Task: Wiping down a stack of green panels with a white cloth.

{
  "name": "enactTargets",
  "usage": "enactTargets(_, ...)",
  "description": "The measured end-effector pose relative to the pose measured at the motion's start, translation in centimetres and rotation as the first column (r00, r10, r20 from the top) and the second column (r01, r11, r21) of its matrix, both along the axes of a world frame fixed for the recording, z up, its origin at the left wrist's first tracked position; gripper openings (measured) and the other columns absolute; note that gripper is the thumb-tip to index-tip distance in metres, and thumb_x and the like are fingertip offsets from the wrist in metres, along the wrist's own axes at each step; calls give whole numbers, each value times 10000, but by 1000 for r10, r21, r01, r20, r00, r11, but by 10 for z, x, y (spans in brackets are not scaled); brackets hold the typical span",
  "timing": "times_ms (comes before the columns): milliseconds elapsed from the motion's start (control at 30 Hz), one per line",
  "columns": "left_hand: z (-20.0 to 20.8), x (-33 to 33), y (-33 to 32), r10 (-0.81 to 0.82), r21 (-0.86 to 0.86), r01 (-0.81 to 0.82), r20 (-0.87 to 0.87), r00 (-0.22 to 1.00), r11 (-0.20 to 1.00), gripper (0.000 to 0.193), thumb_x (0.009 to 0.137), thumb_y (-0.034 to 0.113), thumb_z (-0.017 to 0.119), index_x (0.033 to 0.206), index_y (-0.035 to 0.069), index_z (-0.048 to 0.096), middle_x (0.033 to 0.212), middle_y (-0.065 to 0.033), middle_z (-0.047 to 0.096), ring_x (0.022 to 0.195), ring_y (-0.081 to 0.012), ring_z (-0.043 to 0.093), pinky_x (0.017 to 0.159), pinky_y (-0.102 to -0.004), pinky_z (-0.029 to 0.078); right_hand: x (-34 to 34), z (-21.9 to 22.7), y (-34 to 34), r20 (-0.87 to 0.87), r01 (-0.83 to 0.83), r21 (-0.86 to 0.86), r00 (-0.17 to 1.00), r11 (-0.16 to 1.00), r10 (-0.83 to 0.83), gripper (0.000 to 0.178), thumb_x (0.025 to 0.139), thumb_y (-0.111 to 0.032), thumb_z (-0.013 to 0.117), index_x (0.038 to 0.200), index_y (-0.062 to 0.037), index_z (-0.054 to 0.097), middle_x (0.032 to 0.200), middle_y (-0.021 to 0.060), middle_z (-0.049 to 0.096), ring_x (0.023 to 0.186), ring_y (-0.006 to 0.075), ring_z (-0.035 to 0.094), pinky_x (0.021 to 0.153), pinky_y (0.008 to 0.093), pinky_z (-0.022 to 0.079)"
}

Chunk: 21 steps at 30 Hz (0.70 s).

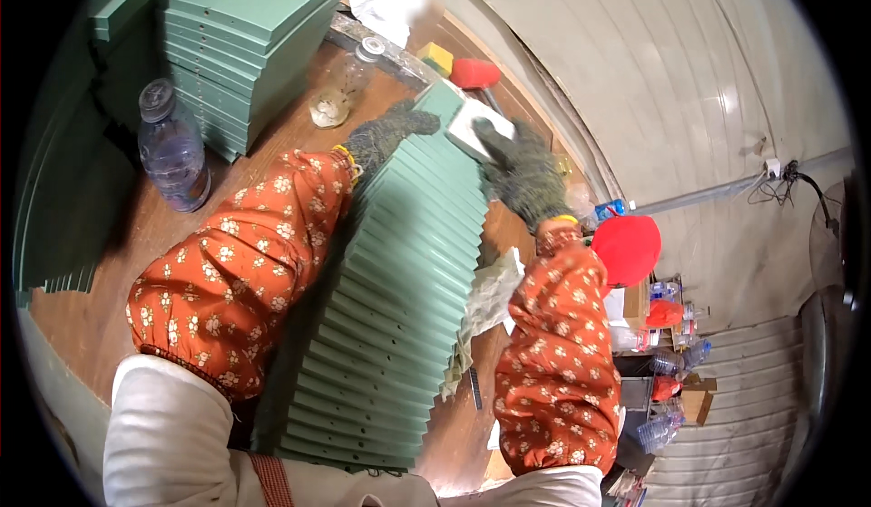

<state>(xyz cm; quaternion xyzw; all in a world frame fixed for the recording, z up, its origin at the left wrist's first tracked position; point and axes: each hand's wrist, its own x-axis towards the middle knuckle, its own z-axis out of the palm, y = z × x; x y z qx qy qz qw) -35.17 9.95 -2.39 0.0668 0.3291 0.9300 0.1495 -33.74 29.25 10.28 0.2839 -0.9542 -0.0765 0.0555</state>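
A long row of green panels [390,298] lies fanned in overlapping steps in front of me, running from my waist toward the far edge of the table. My left hand [386,137], in a dark grey knit glove, grips the left edge at the far end, its thumb over the top panel. In my right hand [526,170], gloved alike, is a white rectangular block [473,128], pressed against the far panel's upper face near its right edge. The kind of block is not plain. The fingers beneath it are partly hidden.
Tall stacks of green panels [227,63] stand at the far left, beside a plastic bottle [172,149]. A clear jar [340,90] is left of the far end. Beyond lie a yellow sponge [436,57] and a red object [474,73]. Crumpled paper [491,297] lies right of the row.
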Motion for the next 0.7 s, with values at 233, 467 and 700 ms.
enactTargets(233, -4, -8, -5, 9, -183, -21, -65, 998, 983, 656, 797, 199, 648, 1350, 21, 342, 1138, -111, 541, 1041, -181, 532, 891, -300, 447, -7, -15, 19, 6, 20, 38, 1000, 999, -20, 601, 750, -219, 669, 1312, -267, 460, 1294, 213, 425, 1168, 386, 444, 978, 412, 380)
enactTargets(467, -19, -17, 4, -31, 12, 31, -20, 999, 999, 542, 820, 170, 613, 1300, 44, 396, 1080, -98, 564, 972, -182, 571, 824, -296, 492, -10, -15, 12, 13, 18, -13, 1000, 1000, -18, 607, 753, -232, 660, 1321, -256, 447, 1268, 228, 440, 1161, 394, 449, 964, 435, 389)
enactTargets(700, -1, -1, 2, -60, 44, 61, -24, 998, 997, 563, 816, 169, 628, 1299, 16, 384, 1066, -89, 569, 964, -165, 568, 818, -274, 488, 1, -5, 10, 24, 52, -133, 998, 990, -50, 572, 749, -206, 654, 1285, -295, 474, 1281, 218, 444, 1125, 377, 490, 938, 438, 410)
